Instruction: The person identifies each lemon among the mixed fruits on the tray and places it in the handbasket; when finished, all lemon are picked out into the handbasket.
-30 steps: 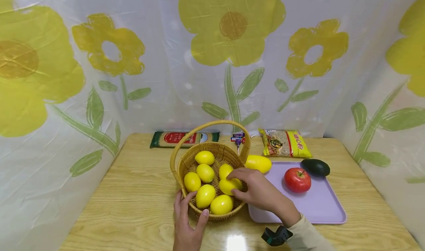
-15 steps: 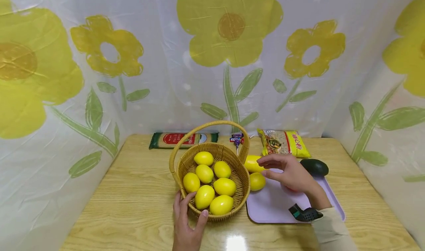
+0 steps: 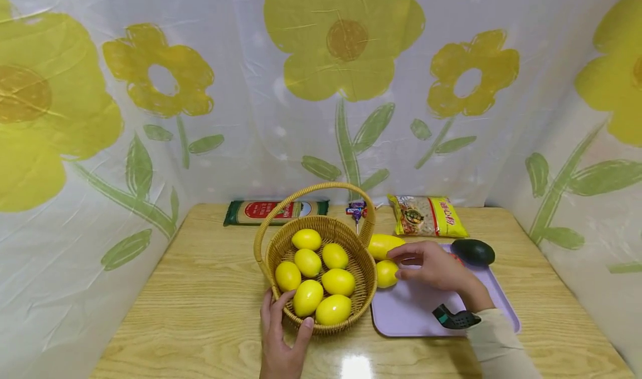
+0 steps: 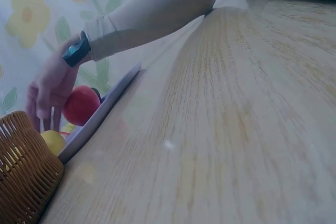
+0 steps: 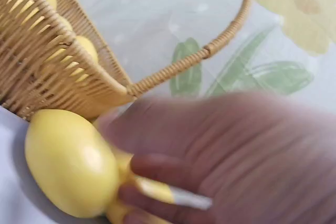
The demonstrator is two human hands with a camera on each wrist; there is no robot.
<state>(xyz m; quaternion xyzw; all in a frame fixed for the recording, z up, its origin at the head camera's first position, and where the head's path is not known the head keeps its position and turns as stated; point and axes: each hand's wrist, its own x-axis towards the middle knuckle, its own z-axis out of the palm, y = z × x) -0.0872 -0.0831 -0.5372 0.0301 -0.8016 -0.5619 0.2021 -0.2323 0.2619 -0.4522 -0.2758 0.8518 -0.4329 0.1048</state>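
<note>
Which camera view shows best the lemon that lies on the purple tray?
The right wrist view: the lemon fills the near corner, beside the basket. The head view shows it whole but small, on the purple tray, close to the right hand. The left wrist view shows only part.

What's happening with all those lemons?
A person's left hand holds the near rim of a wicker basket with six lemons in it. Their right hand is over a purple tray beside the basket, fingertips at a lemon lying on the tray's left end. A longer yellow fruit and an avocado sit there too, and a tomato is mostly hidden behind the hand.
</note>
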